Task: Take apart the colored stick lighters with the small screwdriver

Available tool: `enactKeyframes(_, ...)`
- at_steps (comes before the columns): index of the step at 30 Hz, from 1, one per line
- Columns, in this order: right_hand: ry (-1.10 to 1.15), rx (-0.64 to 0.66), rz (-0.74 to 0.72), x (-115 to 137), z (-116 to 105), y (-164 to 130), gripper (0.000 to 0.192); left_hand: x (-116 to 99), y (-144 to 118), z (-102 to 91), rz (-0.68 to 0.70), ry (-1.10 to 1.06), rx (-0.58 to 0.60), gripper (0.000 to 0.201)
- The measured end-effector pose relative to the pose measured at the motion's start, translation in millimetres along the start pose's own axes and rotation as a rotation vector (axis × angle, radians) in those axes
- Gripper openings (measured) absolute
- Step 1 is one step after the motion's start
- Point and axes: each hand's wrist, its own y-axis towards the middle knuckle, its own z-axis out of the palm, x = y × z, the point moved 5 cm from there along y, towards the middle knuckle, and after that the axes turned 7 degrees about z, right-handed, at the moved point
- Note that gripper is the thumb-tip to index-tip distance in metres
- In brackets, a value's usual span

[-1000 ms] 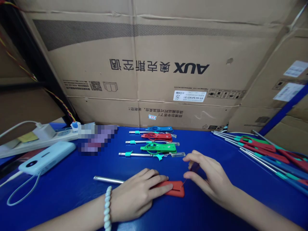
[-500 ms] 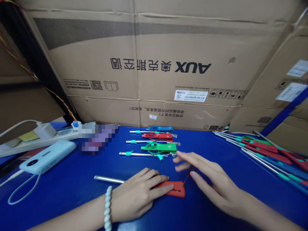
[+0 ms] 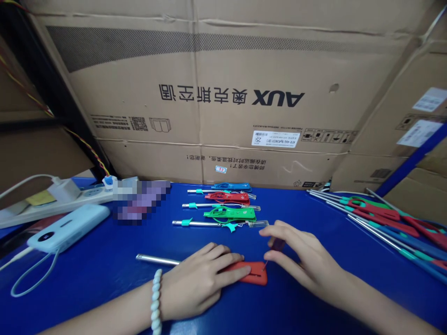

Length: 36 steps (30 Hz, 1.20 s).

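Observation:
My left hand (image 3: 202, 279) lies flat on a red-handled tool (image 3: 256, 273) on the blue table (image 3: 104, 270), pressing it down; its metal tube (image 3: 157, 260) sticks out to the left. My right hand (image 3: 300, 260) is just right of the red handle, thumb and forefinger pinched on a thin red string (image 3: 267, 265) attached to the handle's end. Beyond my hands lie a green tool (image 3: 230, 215), a red tool (image 3: 226, 197) and a blue tool (image 3: 232, 187) in a row.
A pile of several long tools (image 3: 384, 218) lies at the right. A white power bank (image 3: 66, 228) with cable and a power strip (image 3: 52, 200) sit at the left. Large cardboard boxes (image 3: 223, 93) wall off the back of the table.
My right hand opened and reached toward the green tool half a second ago, then drew back and pinched the string at the red handle. The left hand has stayed put.

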Motion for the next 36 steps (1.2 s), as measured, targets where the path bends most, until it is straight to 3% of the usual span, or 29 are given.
enactKeyframes(3,-0.103,-0.079,-0.06,2.9,-1.7,-0.5,0.021,0.0,-0.2,0.0,0.001,0.007,-0.009,0.069)
enactKeyframes(8,0.109,0.132,0.073,-0.6,2.5,1.4,0.042,0.7,0.5,1.9,-0.005,0.019,0.037,0.07)
enactKeyframes(14,-0.094,-0.112,0.013,-4.8,-0.5,-0.5,0.024,-0.3,-0.2,0.5,0.004,0.027,0.009,0.069)
enactKeyframes(19,0.117,0.051,0.054,-2.9,1.6,4.8,0.035,0.7,-1.0,3.0,-0.018,0.031,0.028,0.064)
enactKeyframes(24,-0.039,-0.106,-0.03,-4.2,0.6,-0.2,0.019,4.0,-1.2,2.3,-0.083,0.028,-0.013,0.05)
enactKeyframes(29,0.003,-0.029,-0.088,2.6,2.3,-4.3,0.031,7.4,-0.9,1.3,-0.149,0.047,-0.05,0.033)
enactKeyframes(34,-0.065,-0.104,-0.084,3.0,-1.7,-5.0,0.022,10.0,-1.5,1.9,-0.186,0.057,-0.05,0.029)
enactKeyframes(36,-0.052,-0.069,-0.058,2.5,-3.0,-2.8,0.026,10.4,-1.9,2.4,-0.182,0.064,-0.048,0.029)
